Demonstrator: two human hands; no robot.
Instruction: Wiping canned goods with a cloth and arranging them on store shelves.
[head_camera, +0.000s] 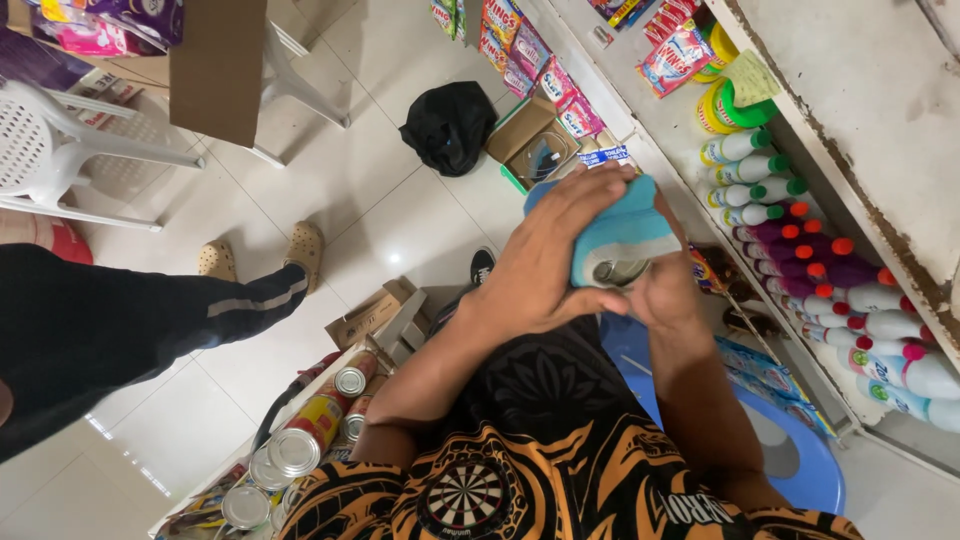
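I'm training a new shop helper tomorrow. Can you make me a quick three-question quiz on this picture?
1. True or false: the left hand presses a blue cloth over a can.
2. Which hand holds the can from below?
A. the right hand
B. a second person's hand
C. no hand
3. Fill in: the other cans lie at lower left in an open ____.

Key:
1. True.
2. A.
3. Box, of cardboard, on the floor beside the person's knee.
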